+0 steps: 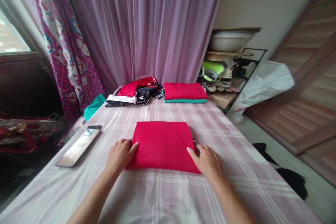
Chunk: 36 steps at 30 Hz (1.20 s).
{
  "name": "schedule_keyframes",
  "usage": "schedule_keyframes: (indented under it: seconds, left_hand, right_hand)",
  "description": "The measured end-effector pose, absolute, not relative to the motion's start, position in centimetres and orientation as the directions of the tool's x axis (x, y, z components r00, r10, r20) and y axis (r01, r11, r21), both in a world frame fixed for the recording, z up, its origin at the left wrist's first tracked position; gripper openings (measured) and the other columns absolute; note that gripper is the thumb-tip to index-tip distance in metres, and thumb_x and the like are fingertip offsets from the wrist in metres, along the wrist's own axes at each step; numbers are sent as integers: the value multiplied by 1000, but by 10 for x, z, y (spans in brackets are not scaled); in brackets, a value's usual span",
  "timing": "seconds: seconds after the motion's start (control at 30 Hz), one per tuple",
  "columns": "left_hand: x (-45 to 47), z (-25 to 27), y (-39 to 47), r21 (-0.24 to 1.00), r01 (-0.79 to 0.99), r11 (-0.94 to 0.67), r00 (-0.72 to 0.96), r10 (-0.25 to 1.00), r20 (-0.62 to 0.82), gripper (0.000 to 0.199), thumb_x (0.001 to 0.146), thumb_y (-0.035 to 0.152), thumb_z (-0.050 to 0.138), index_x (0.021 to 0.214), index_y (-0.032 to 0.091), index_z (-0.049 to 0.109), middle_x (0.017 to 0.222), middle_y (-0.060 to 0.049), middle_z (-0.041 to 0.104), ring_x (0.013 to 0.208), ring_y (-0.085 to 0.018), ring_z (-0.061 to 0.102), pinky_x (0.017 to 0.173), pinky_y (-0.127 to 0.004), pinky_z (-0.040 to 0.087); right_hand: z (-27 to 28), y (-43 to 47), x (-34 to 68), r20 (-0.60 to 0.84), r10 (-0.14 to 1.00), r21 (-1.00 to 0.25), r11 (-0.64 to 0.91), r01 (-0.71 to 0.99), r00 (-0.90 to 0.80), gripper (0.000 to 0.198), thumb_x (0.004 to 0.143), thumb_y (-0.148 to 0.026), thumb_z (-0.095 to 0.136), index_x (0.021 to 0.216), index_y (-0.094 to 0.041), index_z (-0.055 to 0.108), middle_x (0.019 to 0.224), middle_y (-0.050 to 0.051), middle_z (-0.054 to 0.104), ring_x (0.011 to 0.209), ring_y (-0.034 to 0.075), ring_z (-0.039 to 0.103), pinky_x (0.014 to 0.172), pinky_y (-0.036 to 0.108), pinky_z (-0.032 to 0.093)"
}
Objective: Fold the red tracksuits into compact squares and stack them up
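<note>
red cloth (162, 147), folded flat, is seen in the head view on the checked sheet (154, 199). its sides are touched by the left hand (120, 153) and right hand (208, 159), thumbs on top (whether it is pinched cannot be told). it should be soft and light, best held by both sides.
</note>
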<state>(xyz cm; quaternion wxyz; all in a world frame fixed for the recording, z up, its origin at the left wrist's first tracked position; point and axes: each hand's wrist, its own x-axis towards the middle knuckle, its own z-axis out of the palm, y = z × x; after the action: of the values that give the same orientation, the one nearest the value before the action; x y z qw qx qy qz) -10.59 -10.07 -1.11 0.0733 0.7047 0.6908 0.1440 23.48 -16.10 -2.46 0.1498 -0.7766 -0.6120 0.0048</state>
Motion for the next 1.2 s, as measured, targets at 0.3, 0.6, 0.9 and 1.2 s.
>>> schedule_keyframes:
  seconds: [0.3,0.6,0.9,1.2]
  left_hand:
    - [-82,12,-93,682,730,42,-93,995,39,13,82,38,51,81,25,52,79,0,69,78,-20,67,70,-29,47]
    - [-15,92,14,721,657,-217,-137,907,398,8,81,29,54,80,26,48,71,4,61,67,-16,59,64,-26,44]
    - [76,148,204,770,549,-327,-149,867,475,36,84,30,62,117,20,51,107,-5,69,96,-18,67,85,-29,50]
    - [76,-20,198,860,472,-193,102,981,164,54,83,26,63,135,20,52,132,-14,65,109,-24,68,91,-37,55]
  right_hand:
    - [-32,-133,227,342,934,-430,61,901,100,23,94,-37,46,96,-22,64,95,8,71,83,20,67,66,28,45]
    - [79,-25,248,610,787,-272,94,958,96,18,93,-28,47,97,-21,63,98,9,65,87,22,62,70,29,43]
    - [158,141,366,718,625,-296,-122,947,305,32,94,-40,47,105,-16,66,101,13,67,94,27,60,80,35,45]
    - [-10,152,379,384,767,-542,-264,798,514,50,91,-32,47,135,-10,55,135,20,60,124,28,57,100,40,46]
